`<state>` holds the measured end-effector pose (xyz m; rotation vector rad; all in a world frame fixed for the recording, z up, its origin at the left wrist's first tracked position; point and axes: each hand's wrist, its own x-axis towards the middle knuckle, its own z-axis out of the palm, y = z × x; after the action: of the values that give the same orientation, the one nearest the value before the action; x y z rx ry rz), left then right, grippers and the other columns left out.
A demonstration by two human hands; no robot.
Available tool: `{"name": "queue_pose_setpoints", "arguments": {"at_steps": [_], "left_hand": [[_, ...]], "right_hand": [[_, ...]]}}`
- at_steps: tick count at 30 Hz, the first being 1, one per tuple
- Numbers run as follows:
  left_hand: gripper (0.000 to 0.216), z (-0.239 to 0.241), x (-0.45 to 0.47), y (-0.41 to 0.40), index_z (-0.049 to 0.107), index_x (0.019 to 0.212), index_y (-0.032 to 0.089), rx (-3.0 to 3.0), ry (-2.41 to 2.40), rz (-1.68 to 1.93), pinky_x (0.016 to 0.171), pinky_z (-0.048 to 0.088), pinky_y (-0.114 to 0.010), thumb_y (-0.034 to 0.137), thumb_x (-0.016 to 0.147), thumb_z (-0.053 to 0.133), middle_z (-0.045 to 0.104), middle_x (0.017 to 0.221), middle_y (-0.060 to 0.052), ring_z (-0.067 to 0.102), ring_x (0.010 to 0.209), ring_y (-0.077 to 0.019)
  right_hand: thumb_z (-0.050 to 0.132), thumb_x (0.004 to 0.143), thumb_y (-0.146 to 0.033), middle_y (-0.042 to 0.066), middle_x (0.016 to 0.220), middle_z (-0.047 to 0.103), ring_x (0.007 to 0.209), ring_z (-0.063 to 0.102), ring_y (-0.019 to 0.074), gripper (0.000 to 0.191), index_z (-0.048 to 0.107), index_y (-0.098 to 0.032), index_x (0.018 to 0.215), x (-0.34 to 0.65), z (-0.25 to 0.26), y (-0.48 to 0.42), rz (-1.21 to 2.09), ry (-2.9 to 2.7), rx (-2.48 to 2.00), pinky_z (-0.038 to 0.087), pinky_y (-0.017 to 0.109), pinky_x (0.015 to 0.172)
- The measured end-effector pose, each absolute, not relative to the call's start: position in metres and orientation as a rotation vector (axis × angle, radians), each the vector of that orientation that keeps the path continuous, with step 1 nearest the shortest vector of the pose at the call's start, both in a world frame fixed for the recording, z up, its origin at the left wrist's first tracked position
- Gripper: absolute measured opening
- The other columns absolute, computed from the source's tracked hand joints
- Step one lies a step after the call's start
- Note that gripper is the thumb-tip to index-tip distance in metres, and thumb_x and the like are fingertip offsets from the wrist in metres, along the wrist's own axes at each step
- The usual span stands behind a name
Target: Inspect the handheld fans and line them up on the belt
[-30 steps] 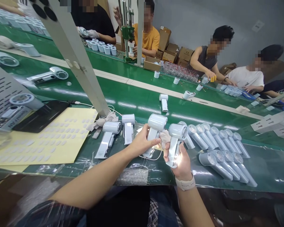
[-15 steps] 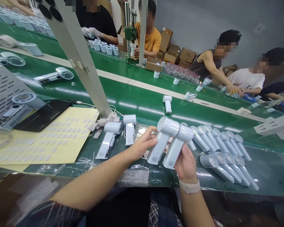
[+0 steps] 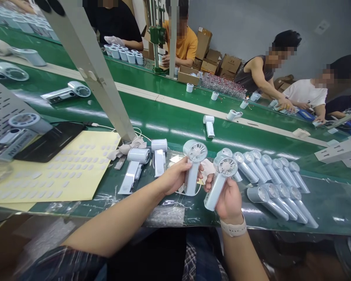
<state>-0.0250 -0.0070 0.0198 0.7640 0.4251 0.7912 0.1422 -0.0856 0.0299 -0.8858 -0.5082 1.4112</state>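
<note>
The left hand (image 3: pixel 178 177) is closed around the handle of one pale blue fan (image 3: pixel 192 181), thumb across the front. The right hand (image 3: pixel 230 197) wraps the handle of a second fan (image 3: pixel 216 191) from the right. Both fans are in front of the person, side by side with a narrow gap between them, grilles turned toward the camera. The left fan's handle runs down nearly upright; the right one's slants down to the left, its head at the upper right.

Behind them lie a white cable (image 3: pixel 197 192) and a pale cloth (image 3: pixel 208 167). Just right, the back row of fans (image 3: pixel 268 169) crowds the right fan's head; whether they touch cannot be told. A front row (image 3: pixel 280 201) lies nearer the bench edge. To the left are two more fans, one nearer (image 3: pixel 131 175) and one farther (image 3: pixel 159 162), then a yellow sheet (image 3: pixel 84 171) and a slanting post (image 3: pixel 96 82).

The green bench (image 3: pixel 336 207) ends just below the hands; its surface shows right of both rows. Farther ahead lies a lone fan (image 3: pixel 210 127).
</note>
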Motion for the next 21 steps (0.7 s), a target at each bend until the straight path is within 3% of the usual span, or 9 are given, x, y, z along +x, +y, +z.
{"name": "queue_pose_setpoints", "arguments": {"at_steps": [3, 9, 13, 16, 21], "left_hand": [[0.039, 0.018, -0.025, -0.006, 0.057, 0.109, 0.016, 0.764, 0.438, 0.785, 0.073, 0.053, -0.036, 0.035, 0.077, 0.071, 0.071, 0.1, -0.011, 0.069, 0.084, -0.0235], [0.06, 0.02, -0.025, -0.007, 0.055, 0.119, 0.017, 0.891, 0.451, 0.773, 0.074, 0.055, -0.035, 0.037, 0.071, 0.083, 0.075, 0.101, -0.012, 0.073, 0.092, -0.0287], [0.067, 0.017, -0.025, -0.006, 0.056, 0.118, 0.016, 0.95, 0.44, 0.754, 0.081, 0.053, -0.036, 0.047, 0.068, 0.087, 0.077, 0.1, -0.012, 0.073, 0.095, -0.0279], [0.07, 0.014, -0.024, -0.005, 0.055, 0.109, 0.017, 0.934, 0.428, 0.759, 0.079, 0.053, -0.035, 0.054, 0.061, 0.09, 0.077, 0.1, -0.012, 0.073, 0.091, -0.0262], [0.072, 0.013, -0.023, -0.005, 0.051, 0.101, 0.019, 0.917, 0.457, 0.749, 0.072, 0.053, -0.032, 0.059, 0.055, 0.091, 0.076, 0.091, -0.007, 0.072, 0.076, -0.0207]], "right_hand": [[0.058, 0.086, -0.044, 0.004, 0.083, 0.069, 0.066, 0.063, 0.0193, 0.024, 0.066, -0.022, 0.091, 0.142, 0.032, -0.086, 1.39, -0.504, -0.861, 0.053, 0.033, 0.056], [0.069, 0.083, -0.039, 0.001, 0.086, 0.068, 0.074, 0.065, 0.0193, 0.026, 0.066, -0.026, 0.105, 0.15, 0.029, -0.086, 1.31, -0.535, -0.817, 0.054, 0.032, 0.058], [0.067, 0.085, -0.039, 0.003, 0.095, 0.074, 0.089, 0.07, 0.0251, 0.034, 0.066, -0.027, 0.118, 0.152, 0.03, -0.085, 1.244, -0.516, -0.849, 0.059, 0.044, 0.078], [0.065, 0.088, -0.036, 0.003, 0.105, 0.076, 0.106, 0.07, 0.0268, 0.036, 0.064, -0.03, 0.124, 0.151, 0.032, -0.084, 1.19, -0.487, -0.856, 0.056, 0.049, 0.095], [0.062, 0.092, -0.037, 0.004, 0.096, 0.079, 0.086, 0.075, 0.0277, 0.041, 0.059, -0.028, 0.132, 0.147, 0.031, -0.084, 1.237, -0.494, -0.916, 0.061, 0.05, 0.081]]}}
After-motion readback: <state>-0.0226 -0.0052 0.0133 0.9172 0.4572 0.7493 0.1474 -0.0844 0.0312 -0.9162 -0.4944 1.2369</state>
